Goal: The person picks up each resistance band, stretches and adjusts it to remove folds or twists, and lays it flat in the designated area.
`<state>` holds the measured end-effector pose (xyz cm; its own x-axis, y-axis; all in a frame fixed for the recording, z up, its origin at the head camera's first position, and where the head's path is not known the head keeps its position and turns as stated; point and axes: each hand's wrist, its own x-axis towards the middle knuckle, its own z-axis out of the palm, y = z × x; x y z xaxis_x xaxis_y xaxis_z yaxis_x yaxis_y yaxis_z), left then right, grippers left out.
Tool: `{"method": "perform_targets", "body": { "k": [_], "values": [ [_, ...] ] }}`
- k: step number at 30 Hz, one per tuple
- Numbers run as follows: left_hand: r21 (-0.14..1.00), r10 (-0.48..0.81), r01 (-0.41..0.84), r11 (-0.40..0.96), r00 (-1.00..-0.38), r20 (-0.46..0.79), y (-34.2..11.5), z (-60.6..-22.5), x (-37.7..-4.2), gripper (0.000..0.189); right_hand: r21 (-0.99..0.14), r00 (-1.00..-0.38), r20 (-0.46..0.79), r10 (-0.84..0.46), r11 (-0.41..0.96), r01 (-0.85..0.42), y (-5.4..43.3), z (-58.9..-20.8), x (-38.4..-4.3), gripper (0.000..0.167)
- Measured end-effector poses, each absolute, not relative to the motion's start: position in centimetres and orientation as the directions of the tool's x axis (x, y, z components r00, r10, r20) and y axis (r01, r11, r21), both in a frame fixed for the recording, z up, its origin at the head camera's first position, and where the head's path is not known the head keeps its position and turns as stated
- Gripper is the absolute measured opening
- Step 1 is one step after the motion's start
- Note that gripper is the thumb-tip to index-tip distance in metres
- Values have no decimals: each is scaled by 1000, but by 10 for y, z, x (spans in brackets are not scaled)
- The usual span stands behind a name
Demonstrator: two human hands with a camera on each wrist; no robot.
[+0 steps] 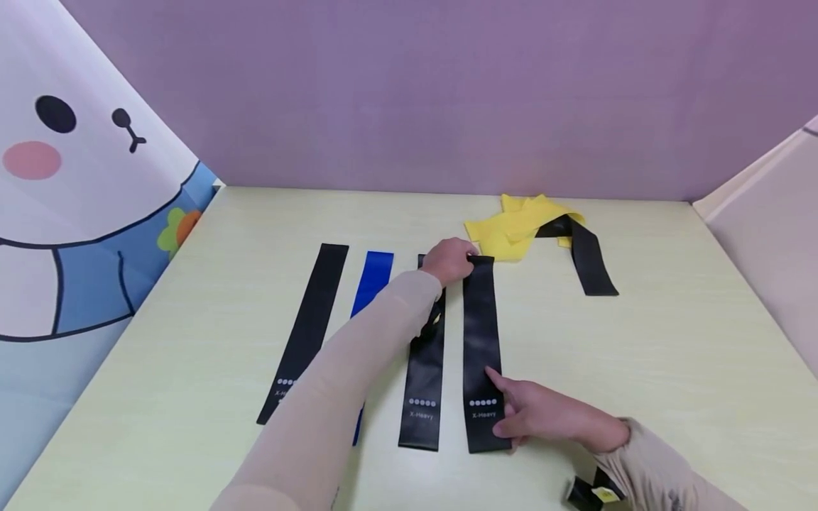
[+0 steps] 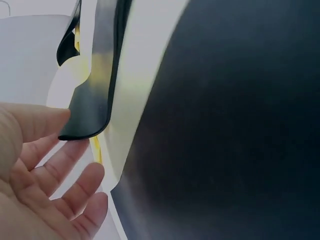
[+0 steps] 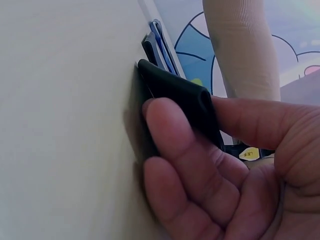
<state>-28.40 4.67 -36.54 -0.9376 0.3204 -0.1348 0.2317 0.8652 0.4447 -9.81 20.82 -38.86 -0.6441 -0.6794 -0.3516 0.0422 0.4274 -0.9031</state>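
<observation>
A black resistance band (image 1: pixel 481 326) printed "X-Heavy" lies lengthwise in front of me in the head view. At its far end, my left hand (image 1: pixel 449 260) pinches the folded end between thumb and fingers, as the left wrist view shows on the band (image 2: pixel 92 107). My right hand (image 1: pixel 530 408) grips the near end from the right side, index finger along the top. In the right wrist view, the thumb and fingers sit around the band's flat end (image 3: pixel 175 92). Just left lies a second black X-Heavy band (image 1: pixel 424 383), partly hidden by my left arm.
Farther left are a blue band (image 1: pixel 373 275) and another black band (image 1: pixel 313 312), both partly covered by my left sleeve. A heap of yellow bands (image 1: pixel 524 221) with a black band (image 1: pixel 591 259) trailing from it lies at the table's back right. A purple panel (image 1: pixel 447 99) stands behind.
</observation>
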Motion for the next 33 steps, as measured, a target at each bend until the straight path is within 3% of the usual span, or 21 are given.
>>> {"method": "perform_targets", "body": {
  "k": [7, 14, 19, 26, 33],
  "values": [
    [288, 330, 267, 920, -923, -197, 43, -367, -286, 42, -898, -644, -361, -674, 438, 45, 204, -389, -98, 91],
    [107, 366, 350, 930, -903, -226, 42, -369, -289, 27, -873, -645, -389, -658, 486, 31, 199, -387, -97, 91],
    [15, 351, 359, 933, -901, -254, 41, -369, -287, 36, -841, -648, -415, -638, 541, 5, 198, -383, -98, 91],
    [-15, 424, 439, 899, -875, -233, 43, -367, -282, 48, -792, -650, -445, -616, 610, -35, 200, -379, -103, 86],
    [-13, 526, 556, 831, -794, -303, 51, -363, -270, 50, -819, -682, -370, -631, 569, -81, 216, -375, -119, 63]
  ]
}}
